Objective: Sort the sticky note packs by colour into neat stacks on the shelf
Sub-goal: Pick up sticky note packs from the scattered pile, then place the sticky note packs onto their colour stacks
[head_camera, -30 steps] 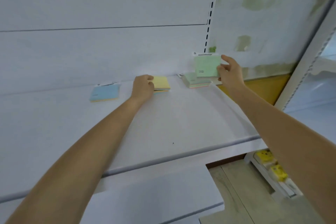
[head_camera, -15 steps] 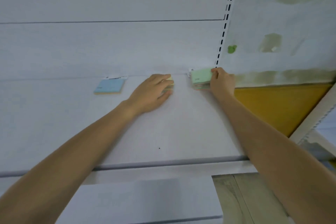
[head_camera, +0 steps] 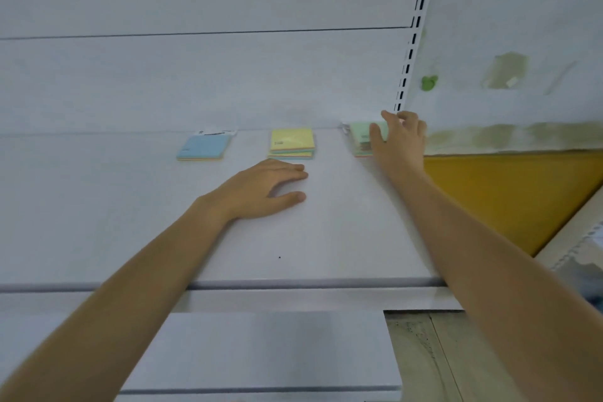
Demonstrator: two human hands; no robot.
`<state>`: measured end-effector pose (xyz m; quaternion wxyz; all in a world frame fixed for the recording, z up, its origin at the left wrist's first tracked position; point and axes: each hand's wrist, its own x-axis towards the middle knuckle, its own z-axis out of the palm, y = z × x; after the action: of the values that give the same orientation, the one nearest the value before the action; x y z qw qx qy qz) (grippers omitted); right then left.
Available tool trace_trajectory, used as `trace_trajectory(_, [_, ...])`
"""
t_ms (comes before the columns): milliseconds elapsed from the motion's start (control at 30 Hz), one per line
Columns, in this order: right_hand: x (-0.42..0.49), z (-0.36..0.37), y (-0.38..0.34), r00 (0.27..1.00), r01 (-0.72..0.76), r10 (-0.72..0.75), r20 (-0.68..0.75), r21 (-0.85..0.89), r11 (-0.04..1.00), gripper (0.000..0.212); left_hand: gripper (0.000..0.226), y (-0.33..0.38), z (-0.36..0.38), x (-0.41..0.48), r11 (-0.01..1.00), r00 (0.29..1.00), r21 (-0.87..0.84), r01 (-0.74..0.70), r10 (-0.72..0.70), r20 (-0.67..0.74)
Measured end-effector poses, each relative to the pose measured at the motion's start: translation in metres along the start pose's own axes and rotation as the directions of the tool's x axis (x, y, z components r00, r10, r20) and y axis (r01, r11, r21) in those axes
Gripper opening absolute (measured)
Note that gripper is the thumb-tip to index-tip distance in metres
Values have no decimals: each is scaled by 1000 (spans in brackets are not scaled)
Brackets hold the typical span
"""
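Head view: the shelf (head_camera: 326,238) is being touched by the left hand (head_camera: 267,188), laid flat with fingers relaxed, just short of the yellow stack (head_camera: 292,143). Farther back, the green stack (head_camera: 359,135) is being gripped at the right by the right hand (head_camera: 399,140), thumb and fingers curled round it; the blue stack (head_camera: 204,147) is lying apart at the left.

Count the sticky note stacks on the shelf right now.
3. The blue stack lies left, the yellow-topped stack in the middle, and the green stack right, partly covered by the right hand. More could be hidden beneath it.
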<state>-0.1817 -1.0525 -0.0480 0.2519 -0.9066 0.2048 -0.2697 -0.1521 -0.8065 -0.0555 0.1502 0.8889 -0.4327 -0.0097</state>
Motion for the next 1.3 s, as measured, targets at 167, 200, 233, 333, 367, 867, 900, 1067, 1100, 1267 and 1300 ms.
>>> trace_trajectory(167, [-15, 9, -35, 931, 364, -361, 54, -64, 929, 42, 51, 6, -6, 3, 998, 1000, 54, 20, -20, 1])
trace_trajectory(200, [-18, 12, -46, 903, 422, -412, 120, -71, 904, 42, 48, 5, -10, 3, 997, 1000, 71, 25, -24, -7])
trace_trajectory(233, [-20, 15, -58, 871, 474, -454, 186, -79, 877, 43, 47, 3, -15, 0, 995, 999, 91, 35, -34, -12])
trace_trajectory(333, [-23, 23, -93, 798, 576, -527, 291, -113, 810, 44, 45, -13, -34, -17, 986, 998, 158, 44, -38, -39])
trace_trajectory(367, [-24, 27, -106, 781, 600, -546, 304, -122, 790, 44, 44, -22, -40, -28, 981, 997, 185, 51, -41, -59])
trace_trajectory(867, [-144, 170, -379, 636, 655, -684, 357, 218, 723, 44, 35, -219, -134, -275, 886, 870, 181, 426, -347, -350])
trace_trajectory(900, [-151, 182, -393, 627, 647, -683, 374, 239, 724, 44, 35, -231, -138, -289, 877, 861, 178, 447, -367, -353])
trace_trajectory(1067, [-168, 235, -458, 585, 620, -679, 445, 295, 727, 43, 34, -294, -164, -339, 838, 817, 173, 518, -424, -392])
trace_trajectory(1100, [-167, 247, -471, 579, 612, -674, 459, 302, 731, 43, 34, -308, -170, -346, 829, 804, 169, 533, -435, -405])
trace_trajectory(1267, [-153, 309, -529, 537, 618, -685, 492, 323, 717, 42, 30, -389, -198, -367, 746, 711, 144, 650, -530, -462])
trace_trajectory(1300, [-149, 323, -540, 526, 630, -689, 498, 316, 709, 43, 30, -405, -203, -368, 731, 692, 131, 670, -550, -467])
